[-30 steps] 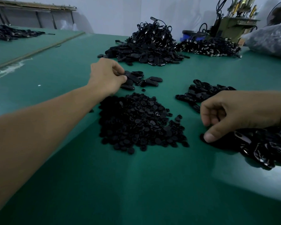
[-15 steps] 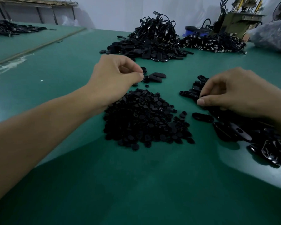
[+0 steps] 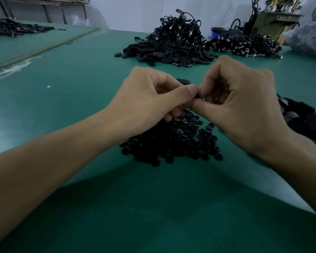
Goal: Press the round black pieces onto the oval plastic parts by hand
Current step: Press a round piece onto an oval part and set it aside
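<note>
My left hand and right hand meet at the centre of the frame with fingers curled, thumbs and forefingers pinching a small black piece that is matte and mostly hidden, so I cannot tell its shape. Just below them lies the heap of round black pieces, small dull discs, and the oval plastic parts lie piled at the right edge, behind my right wrist. The green tabletop spreads wide across the lower frame and the left, up to a long seam at upper left, and a tall heap of corded black parts stands at upper centre.
</note>
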Available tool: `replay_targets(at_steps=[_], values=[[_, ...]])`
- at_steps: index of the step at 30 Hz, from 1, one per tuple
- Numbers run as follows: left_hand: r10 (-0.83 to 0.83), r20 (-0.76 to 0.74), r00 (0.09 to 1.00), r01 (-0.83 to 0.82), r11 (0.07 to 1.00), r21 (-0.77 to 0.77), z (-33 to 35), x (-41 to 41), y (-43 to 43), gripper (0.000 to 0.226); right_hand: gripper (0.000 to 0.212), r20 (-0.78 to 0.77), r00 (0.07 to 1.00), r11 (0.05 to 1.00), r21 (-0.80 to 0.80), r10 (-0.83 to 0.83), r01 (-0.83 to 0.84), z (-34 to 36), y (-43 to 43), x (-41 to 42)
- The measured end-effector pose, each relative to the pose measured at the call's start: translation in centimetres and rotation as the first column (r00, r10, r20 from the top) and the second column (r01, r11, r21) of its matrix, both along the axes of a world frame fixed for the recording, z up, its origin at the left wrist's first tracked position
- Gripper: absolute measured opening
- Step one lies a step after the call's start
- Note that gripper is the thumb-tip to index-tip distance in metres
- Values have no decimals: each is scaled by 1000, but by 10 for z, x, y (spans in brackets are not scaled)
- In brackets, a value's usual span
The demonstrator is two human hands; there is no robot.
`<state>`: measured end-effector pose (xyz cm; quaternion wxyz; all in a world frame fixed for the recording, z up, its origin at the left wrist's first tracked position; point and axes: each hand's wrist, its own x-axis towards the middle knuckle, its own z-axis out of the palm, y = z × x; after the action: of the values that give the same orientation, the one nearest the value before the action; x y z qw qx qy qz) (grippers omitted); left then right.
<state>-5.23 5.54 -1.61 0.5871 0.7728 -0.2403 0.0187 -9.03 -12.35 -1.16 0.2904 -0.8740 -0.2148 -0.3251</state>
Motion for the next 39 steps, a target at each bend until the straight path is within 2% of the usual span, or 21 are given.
replay_targets(at_steps=[6, 10, 13, 17, 19, 23, 28, 30, 34, 39], values=[[-79, -163, 983, 52, 985, -164, 1, -4, -1, 1, 21, -29, 998, 996, 77, 50, -48, -1, 3, 1], [-62, -209, 976, 27, 986, -166, 0, -3, 0, 11, 21, -177, 971, 978, 157, 161, -134, -3, -3, 4], [-28, -219, 975, -13, 983, -183, -1, 0, 2, 21, 22, -216, 949, 956, 233, 228, -177, -5, -5, 6], [-8, -189, 982, -23, 987, -162, -3, 4, 6, 26, 22, -199, 973, 978, 194, 113, -74, -5, -8, 10], [-7, -171, 985, -19, 988, -154, -3, 5, 7, 26, 20, -243, 965, 978, 204, 94, -44, -5, -10, 11], [-16, -151, 988, -7, 989, -150, -4, 8, 8, 24, 16, -363, 920, 957, 288, 151, -44, -5, -12, 13], [-17, -139, 990, -7, 985, -174, -6, 9, 10, 15, 15, -392, 895, 927, 369, 213, -60, -3, -11, 12], [8, -119, 993, -28, 986, -165, -7, 10, 10, 15, 13, -406, 898, 944, 327, 169, -30, -5, -11, 13], [91, -70, 993, -100, 985, -137, -8, 13, 12, 15, 4, -379, 925, 998, 24, -38, 52, -8, -15, 14], [97, -92, 991, -114, 972, -206, -8, 14, 13, 12, 6, -451, 888, 979, -205, -94, 0, -6, -14, 12]])
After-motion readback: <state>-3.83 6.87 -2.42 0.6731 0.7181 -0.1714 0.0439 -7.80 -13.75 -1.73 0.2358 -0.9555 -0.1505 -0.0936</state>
